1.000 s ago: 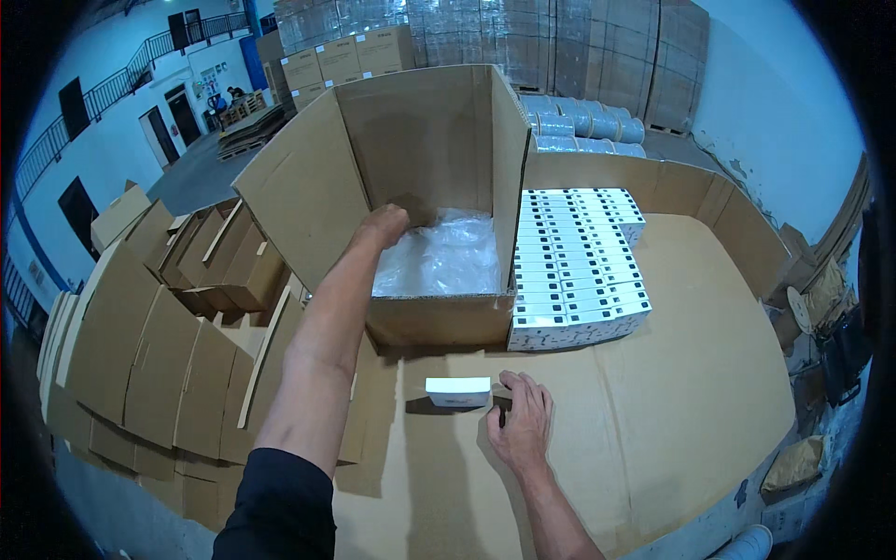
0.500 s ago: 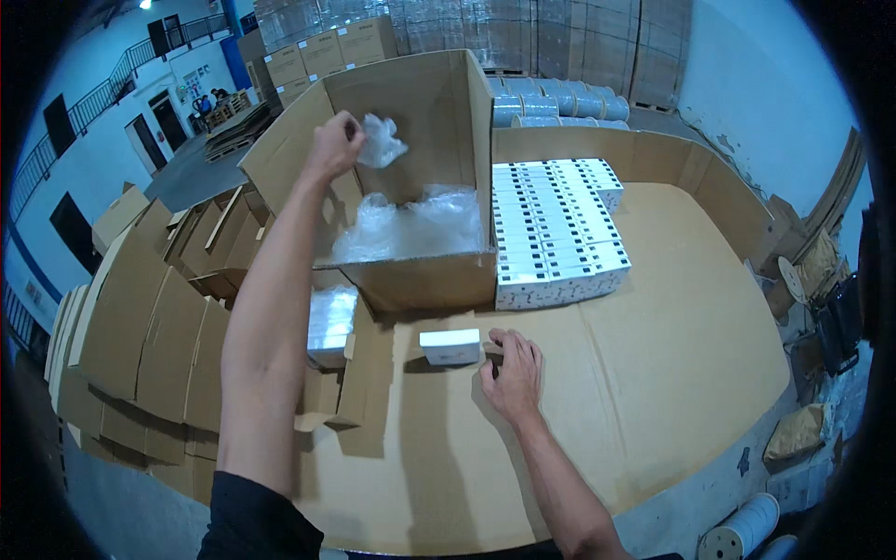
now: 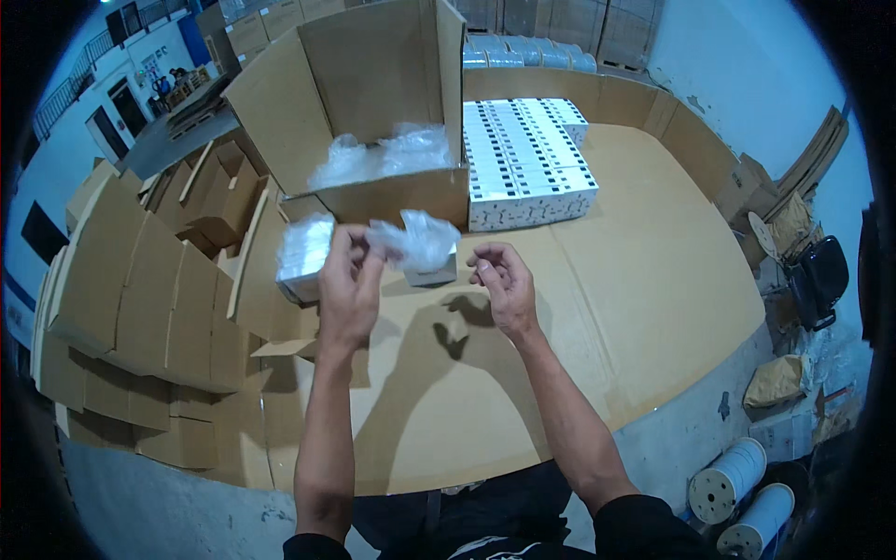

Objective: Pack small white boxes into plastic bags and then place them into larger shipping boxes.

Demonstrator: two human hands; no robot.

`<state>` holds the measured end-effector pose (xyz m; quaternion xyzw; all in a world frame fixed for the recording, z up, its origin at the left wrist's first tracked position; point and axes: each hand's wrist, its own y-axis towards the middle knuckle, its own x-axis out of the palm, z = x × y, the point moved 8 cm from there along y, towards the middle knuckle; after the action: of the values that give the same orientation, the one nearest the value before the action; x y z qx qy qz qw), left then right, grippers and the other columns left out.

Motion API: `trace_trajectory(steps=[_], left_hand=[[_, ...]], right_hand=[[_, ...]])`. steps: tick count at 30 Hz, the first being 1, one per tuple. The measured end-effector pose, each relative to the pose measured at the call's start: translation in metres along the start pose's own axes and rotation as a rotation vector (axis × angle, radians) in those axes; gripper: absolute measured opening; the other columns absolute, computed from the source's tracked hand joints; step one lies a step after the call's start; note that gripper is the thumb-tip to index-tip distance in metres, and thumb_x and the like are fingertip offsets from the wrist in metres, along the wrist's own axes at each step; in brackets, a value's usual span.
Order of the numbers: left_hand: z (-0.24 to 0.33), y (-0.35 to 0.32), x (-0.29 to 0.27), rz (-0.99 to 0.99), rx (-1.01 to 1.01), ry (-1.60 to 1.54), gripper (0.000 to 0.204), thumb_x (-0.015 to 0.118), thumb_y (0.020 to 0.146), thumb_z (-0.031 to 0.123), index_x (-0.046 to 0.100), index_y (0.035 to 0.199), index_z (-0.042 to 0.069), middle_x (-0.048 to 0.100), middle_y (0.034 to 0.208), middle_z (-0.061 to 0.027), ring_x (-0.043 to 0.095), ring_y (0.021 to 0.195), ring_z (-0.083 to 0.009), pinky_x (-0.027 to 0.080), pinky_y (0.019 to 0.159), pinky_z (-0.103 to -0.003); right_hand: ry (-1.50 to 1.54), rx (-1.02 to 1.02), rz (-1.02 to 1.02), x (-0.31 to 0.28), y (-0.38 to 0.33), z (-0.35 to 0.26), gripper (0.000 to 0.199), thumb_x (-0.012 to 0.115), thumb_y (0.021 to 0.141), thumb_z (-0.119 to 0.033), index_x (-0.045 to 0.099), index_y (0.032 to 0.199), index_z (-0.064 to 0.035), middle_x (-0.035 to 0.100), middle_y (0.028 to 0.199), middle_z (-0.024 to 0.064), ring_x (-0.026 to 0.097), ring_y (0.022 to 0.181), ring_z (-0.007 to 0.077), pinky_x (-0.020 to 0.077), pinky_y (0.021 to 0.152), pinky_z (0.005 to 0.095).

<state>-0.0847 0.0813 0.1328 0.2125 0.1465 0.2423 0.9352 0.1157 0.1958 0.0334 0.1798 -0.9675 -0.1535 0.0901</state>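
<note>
A crumpled clear plastic bag (image 3: 413, 239) hangs from the pinched fingers of my left hand (image 3: 349, 294), over the cardboard-covered table (image 3: 644, 271). Partly hidden behind the bag, a small white box (image 3: 432, 277) stands on the table. My right hand (image 3: 507, 291) is held just right of the bag and box, its fingers loosely curled and apart, with nothing in them. Close to my left hand, a small open carton holds plastic-wrapped white boxes (image 3: 304, 250). Beyond it a large open carton (image 3: 387, 198) contains more clear plastic bags (image 3: 385, 157).
Rows of white boxes (image 3: 527, 163) are packed together right of the large carton. Flattened and folded cartons (image 3: 140, 308) crowd the left side. A cardboard wall (image 3: 691, 140) rims the table's far side. Cable reels (image 3: 733, 481) lie on the floor at the lower right.
My left hand has come down from above the large carton toward me, bringing the plastic bag over the small white box. My right hand has lifted beside it. The view has tilted downward.
</note>
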Motion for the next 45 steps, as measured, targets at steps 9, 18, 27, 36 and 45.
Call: trace_trajectory(steps=[9,18,27,36,45], left_hand=[[-0.087,-0.071,0.027,-0.117,-0.293,0.001,0.016,0.056,0.102,0.011,0.052,0.111,-0.001,0.070,0.096,-0.0112,0.067,0.093,-0.0158,0.054,0.081,-0.032],[-0.119,-0.089,0.038,-0.119,-0.476,-0.342,0.027,0.059,0.105,0.021,0.061,0.124,0.002,0.065,0.098,-0.0011,0.056,0.088,-0.0065,0.046,0.076,-0.023],[-0.097,-0.080,0.007,0.160,-0.313,-0.163,0.024,0.059,0.106,0.023,0.066,0.103,0.000,0.062,0.085,0.0028,0.053,0.077,-0.0037,0.042,0.067,-0.021],[-0.085,-0.083,0.007,0.109,-0.178,-0.055,0.020,0.070,0.100,0.018,0.068,0.103,-0.001,0.065,0.088,0.0009,0.054,0.077,-0.0044,0.045,0.065,-0.021],[-0.084,-0.088,0.003,0.333,-0.168,-0.321,0.032,0.069,0.100,0.020,0.053,0.119,0.001,0.054,0.096,0.0005,0.052,0.085,-0.0057,0.046,0.075,-0.021]], right_hand=[[-0.140,0.310,-0.532,0.046,-0.024,-0.013,0.046,0.064,0.091,-0.003,0.051,0.135,-0.0009,0.057,0.115,0.0087,0.063,0.086,0.0101,0.0523,0.073,0.0234],[0.032,0.440,-0.553,0.053,-0.031,0.013,0.018,0.065,0.096,-0.003,0.063,0.114,0.0011,0.065,0.099,0.0040,0.065,0.088,0.0081,0.0531,0.074,0.0238],[-0.383,0.437,-0.695,0.012,-0.022,0.017,0.013,0.072,0.091,-0.010,0.065,0.097,-0.0015,0.062,0.082,0.0004,0.059,0.079,0.0084,0.0489,0.069,0.0265],[-0.373,0.387,-0.719,0.029,-0.028,0.007,0.017,0.069,0.096,-0.016,0.069,0.099,0.0006,0.068,0.079,0.0051,0.061,0.072,0.0106,0.0527,0.069,0.0277],[-0.265,0.443,-0.517,-0.005,-0.012,-0.004,0.013,0.065,0.099,-0.012,0.067,0.094,-0.0006,0.068,0.079,0.0021,0.060,0.067,0.0073,0.0465,0.058,0.0249]])
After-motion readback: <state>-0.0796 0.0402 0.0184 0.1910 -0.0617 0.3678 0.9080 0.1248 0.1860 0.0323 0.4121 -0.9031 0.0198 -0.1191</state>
